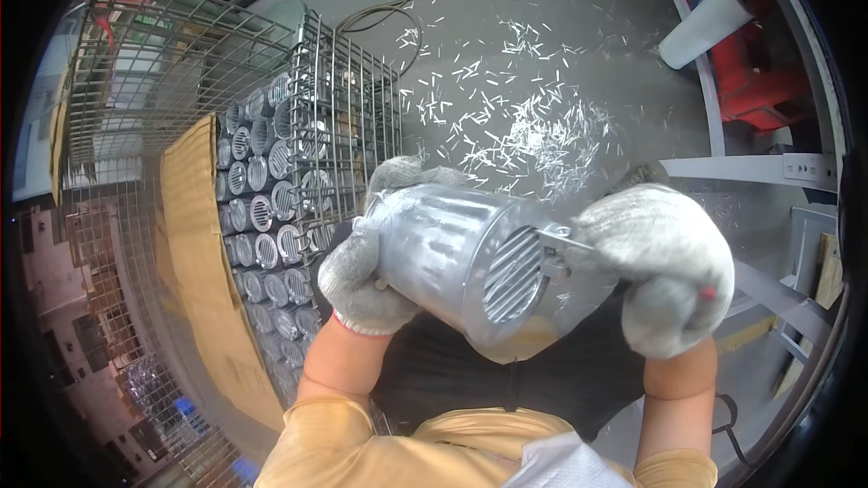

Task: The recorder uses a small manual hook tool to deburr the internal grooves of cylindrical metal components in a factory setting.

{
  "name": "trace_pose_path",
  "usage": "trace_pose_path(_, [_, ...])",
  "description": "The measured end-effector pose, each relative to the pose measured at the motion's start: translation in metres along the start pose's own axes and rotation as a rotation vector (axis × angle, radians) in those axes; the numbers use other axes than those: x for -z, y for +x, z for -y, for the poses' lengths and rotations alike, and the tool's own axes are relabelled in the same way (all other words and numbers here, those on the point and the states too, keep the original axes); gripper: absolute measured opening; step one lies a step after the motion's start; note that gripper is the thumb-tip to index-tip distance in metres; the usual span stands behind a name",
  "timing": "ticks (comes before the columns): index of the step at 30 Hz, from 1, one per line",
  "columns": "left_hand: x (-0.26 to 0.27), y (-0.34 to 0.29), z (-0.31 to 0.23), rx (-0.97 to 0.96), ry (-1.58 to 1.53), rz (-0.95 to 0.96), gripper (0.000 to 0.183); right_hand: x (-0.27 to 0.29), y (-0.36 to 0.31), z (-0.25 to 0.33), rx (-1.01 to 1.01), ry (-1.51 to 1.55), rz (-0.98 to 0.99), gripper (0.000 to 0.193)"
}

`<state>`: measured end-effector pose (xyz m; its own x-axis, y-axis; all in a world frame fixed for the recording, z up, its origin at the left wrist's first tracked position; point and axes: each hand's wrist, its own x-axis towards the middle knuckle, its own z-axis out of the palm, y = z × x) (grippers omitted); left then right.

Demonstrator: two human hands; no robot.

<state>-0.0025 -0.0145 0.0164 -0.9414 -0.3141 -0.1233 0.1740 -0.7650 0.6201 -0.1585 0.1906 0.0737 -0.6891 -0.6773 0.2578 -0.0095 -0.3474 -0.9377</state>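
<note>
Clearly, the gloved left grip (357,280) is closed round the back end of a silvery metal cylinder (434,239), fingers over its far side. The cylinder is held tilted above the lap, its slatted end (514,276) turned toward the right and the body. At that end's rim, the gloved right grip (665,248), fingers curled tight, pinches a thin metal piece (568,240); whether tool or part, I cannot tell.

On the left, the edge of a wire cage (348,95) comes near the left glove, leaving little side room; inside, similar cylinders (262,212) stack beside a cardboard sheet (203,253). Farther right, a white rail (750,167) juts in beyond the right glove. The widest room is ahead, over grey floor (655,117) scattered with shiny strips (547,140).
</note>
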Motion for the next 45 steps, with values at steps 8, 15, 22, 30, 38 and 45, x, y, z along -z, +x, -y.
trace_pose_path(8, [-0.014, 0.001, -0.006, 0.029, 0.423, -0.103, 0.098, -0.013, 0.008, 0.01, 0.254, -0.961, 0.342, 0.024])
trace_pose_path(15, [-0.001, -0.002, -0.003, 0.023, -0.036, -0.165, 0.085, -0.004, 0.02, -0.017, -0.091, 0.149, -0.332, 0.049])
trace_pose_path(22, [0.004, -0.004, 0.0, -0.018, -0.145, -0.105, 0.084, 0.01, -0.039, -0.018, -0.19, -0.236, -0.183, 0.047])
trace_pose_path(30, [0.011, -0.002, 0.006, -0.039, -0.117, -0.072, 0.084, -0.006, 0.007, -0.01, 0.352, -0.512, 0.192, 0.028])
trace_pose_path(38, [0.017, 0.004, -0.009, -0.113, 0.379, 0.049, 0.094, -0.015, 0.004, -0.017, -0.174, 0.255, -0.277, 0.053])
trace_pose_path(45, [0.014, 0.003, -0.002, -0.106, 0.088, -0.049, 0.104, -0.032, 0.004, -0.009, -0.251, 0.05, -0.387, 0.049])
